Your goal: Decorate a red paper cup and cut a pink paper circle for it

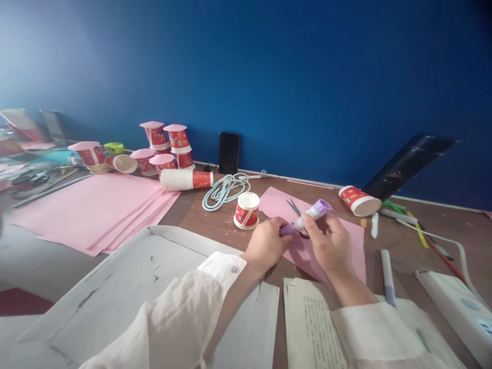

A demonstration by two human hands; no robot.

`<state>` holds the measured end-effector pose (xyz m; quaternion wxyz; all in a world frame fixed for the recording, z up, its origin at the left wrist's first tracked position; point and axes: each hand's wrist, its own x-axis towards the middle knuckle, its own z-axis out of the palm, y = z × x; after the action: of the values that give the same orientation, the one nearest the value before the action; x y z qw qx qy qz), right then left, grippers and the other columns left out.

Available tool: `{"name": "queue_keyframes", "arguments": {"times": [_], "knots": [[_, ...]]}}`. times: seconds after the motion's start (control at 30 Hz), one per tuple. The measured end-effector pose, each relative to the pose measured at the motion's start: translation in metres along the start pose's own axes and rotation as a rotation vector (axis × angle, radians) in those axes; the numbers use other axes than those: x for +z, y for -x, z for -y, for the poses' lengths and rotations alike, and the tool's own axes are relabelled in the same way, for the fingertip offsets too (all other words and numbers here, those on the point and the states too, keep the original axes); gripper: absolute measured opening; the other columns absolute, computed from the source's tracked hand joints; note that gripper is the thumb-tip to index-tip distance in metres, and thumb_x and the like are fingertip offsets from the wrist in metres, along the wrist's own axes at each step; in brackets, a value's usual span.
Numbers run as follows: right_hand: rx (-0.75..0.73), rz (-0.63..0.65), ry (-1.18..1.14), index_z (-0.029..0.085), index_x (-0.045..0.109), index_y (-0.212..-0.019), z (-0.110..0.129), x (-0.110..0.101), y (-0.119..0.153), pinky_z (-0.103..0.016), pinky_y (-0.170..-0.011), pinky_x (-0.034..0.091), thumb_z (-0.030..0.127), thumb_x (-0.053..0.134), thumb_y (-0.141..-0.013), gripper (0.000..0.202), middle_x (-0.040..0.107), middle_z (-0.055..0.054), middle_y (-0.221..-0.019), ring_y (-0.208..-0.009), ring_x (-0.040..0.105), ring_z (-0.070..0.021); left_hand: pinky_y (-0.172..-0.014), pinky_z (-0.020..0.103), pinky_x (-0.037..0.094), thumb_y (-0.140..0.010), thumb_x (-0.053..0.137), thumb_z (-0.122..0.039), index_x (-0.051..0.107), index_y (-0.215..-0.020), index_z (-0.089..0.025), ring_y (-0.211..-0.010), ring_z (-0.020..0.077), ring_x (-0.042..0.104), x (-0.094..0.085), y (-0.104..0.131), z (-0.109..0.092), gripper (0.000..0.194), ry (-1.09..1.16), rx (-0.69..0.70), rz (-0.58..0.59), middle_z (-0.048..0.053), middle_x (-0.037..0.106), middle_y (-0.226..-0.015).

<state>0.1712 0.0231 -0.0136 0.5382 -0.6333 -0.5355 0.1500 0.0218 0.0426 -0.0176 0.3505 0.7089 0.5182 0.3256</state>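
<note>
A purple glue stick [319, 208] is held at a slant between both hands, above a sheet of pink paper [351, 233]. Closed around its lower purple end is my left hand [268, 245]. My right hand [331, 245] pinches the upper part, thumb and fingers wrapped round it. Behind the stick, a pair of scissors [293, 206] lies on the pink paper, its handles partly hidden by my hands. Just beyond my left hand, a red and white paper cup [247, 211] stands upside down on the brown table.
Farther left are stacked cups with pink discs [177, 137], a lying cup stack [184, 180], pink sheets [88, 205] and a blue cord [223, 192]. A phone [229, 152] leans on the wall. Right are a tipped cup [358, 201], a marker [388, 277] and a power strip [457, 307].
</note>
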Motion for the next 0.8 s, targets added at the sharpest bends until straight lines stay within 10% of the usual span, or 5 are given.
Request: {"name": "queue_keyframes", "arguments": {"times": [0.8], "knots": [[0.071, 0.082, -0.053, 0.022, 0.073, -0.102, 0.0061, -0.0019, -0.0018, -0.034, -0.071, 0.052, 0.056, 0.07, -0.078, 0.042, 0.075, -0.005, -0.089, -0.08, 0.068, -0.0229, -0.072, 0.029, 0.048, -0.079, 0.068, -0.028, 0.07, -0.096, -0.018, -0.078, 0.0192, 0.065, -0.0021, -0.0012, 0.0005, 0.019, 0.013, -0.014, 0.021, 0.006, 0.073, -0.088]]}}
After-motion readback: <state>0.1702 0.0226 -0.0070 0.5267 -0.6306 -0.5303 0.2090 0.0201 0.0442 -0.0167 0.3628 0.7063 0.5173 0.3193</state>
